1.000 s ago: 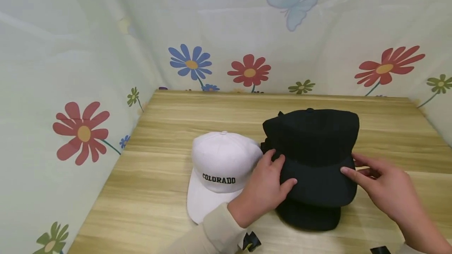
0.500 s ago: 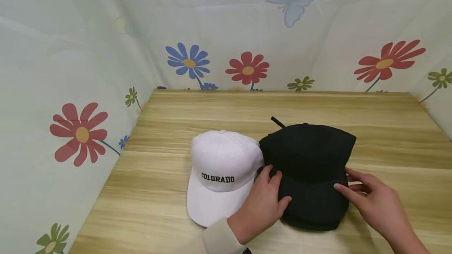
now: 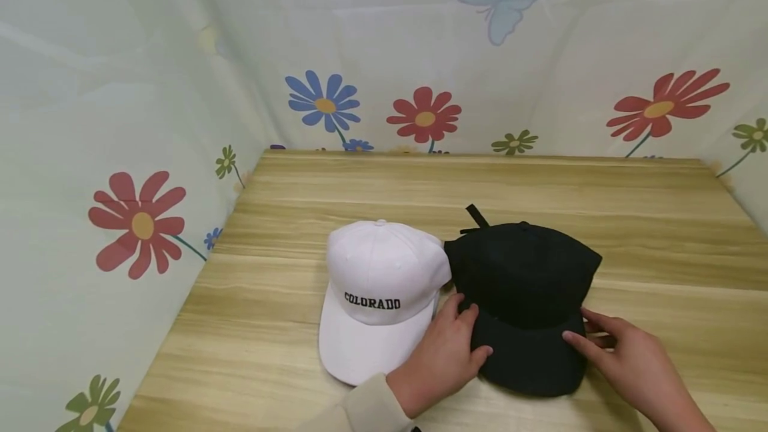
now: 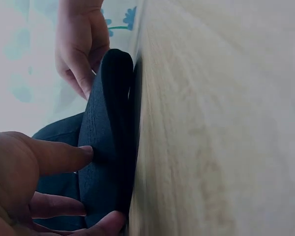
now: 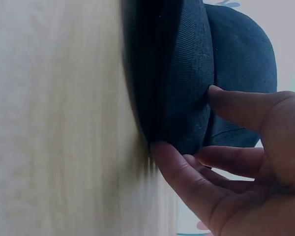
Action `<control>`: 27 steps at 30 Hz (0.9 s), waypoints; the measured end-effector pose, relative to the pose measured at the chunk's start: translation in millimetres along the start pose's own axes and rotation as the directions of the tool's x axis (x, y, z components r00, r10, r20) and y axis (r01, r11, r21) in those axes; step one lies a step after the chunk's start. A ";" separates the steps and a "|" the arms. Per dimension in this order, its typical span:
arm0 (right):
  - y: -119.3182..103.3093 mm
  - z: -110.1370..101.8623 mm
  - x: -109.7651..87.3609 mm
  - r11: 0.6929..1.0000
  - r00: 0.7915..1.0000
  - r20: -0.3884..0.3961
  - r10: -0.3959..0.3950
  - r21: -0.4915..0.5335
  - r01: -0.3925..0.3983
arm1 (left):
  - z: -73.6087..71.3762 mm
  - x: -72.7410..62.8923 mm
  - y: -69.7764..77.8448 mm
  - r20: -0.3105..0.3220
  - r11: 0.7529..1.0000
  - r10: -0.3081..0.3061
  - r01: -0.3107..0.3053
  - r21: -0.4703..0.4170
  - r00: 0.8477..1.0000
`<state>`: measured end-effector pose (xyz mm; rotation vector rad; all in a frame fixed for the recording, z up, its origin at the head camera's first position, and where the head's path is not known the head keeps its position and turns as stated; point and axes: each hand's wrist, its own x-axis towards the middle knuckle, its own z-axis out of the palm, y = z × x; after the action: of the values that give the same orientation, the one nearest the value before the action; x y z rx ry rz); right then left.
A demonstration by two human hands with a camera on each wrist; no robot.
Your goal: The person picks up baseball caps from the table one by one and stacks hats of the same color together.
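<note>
A black baseball cap (image 3: 528, 279) lies on the table with its brim towards me, on top of another black cap that it hides in the head view. My left hand (image 3: 447, 355) pinches the left edge of the brim, thumb on top. At the brim's right edge, my right hand (image 3: 630, 359) holds it the same way. From the left wrist, the brim (image 4: 101, 128) appears close over the tabletop, with a dark layer under it. A white cap (image 3: 384, 259) lettered COLORADO sits directly left of the black one, beside my left hand.
The wood-grain table (image 3: 288, 199) runs back to a flower-print curtain (image 3: 384, 32), which also rises along its left and right sides. A black strap (image 3: 477, 216) sticks up behind the black cap.
Both hands have lowered the black cap and drawn it towards me, onto the other black cap, whose brim showed below it earlier. The white cap has stayed put.
</note>
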<state>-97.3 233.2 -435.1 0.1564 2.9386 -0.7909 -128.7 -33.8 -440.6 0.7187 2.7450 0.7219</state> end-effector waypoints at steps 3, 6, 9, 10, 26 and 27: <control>0.6 1.0 -1.8 1.000 1.000 -0.005 -0.007 -0.005 0.007 | 1.3 -1.2 -0.1 0.010 1.000 -0.008 0.008 -0.018 1.000; 1.2 0.9 -2.2 1.000 1.000 -0.012 -0.010 -0.006 0.010 | 1.9 -1.5 0.3 0.010 1.000 -0.011 0.011 -0.022 1.000; 2.0 1.9 -2.0 1.000 1.000 -0.026 -0.010 -0.007 0.010 | 2.1 -1.4 0.7 -0.001 1.000 -0.012 0.012 -0.022 1.000; 2.5 2.5 -2.2 1.000 0.999 -0.032 -0.009 -0.006 0.009 | 2.1 -1.5 0.9 -0.004 1.000 -0.012 0.012 -0.023 1.000; 9.2 -23.2 -1.3 0.999 0.998 0.059 0.001 -0.036 0.001 | -14.6 -6.6 6.1 -0.011 0.999 0.037 -0.037 0.025 0.999; 8.1 -27.0 -1.5 0.999 0.999 0.044 -0.001 -0.045 0.003 | -19.3 -7.1 7.3 -0.014 0.998 0.051 -0.051 0.030 0.999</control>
<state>-96.5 253.7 -415.7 0.1302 2.9128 -0.7175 -125.8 -39.6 -419.8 0.7956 2.7655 0.7009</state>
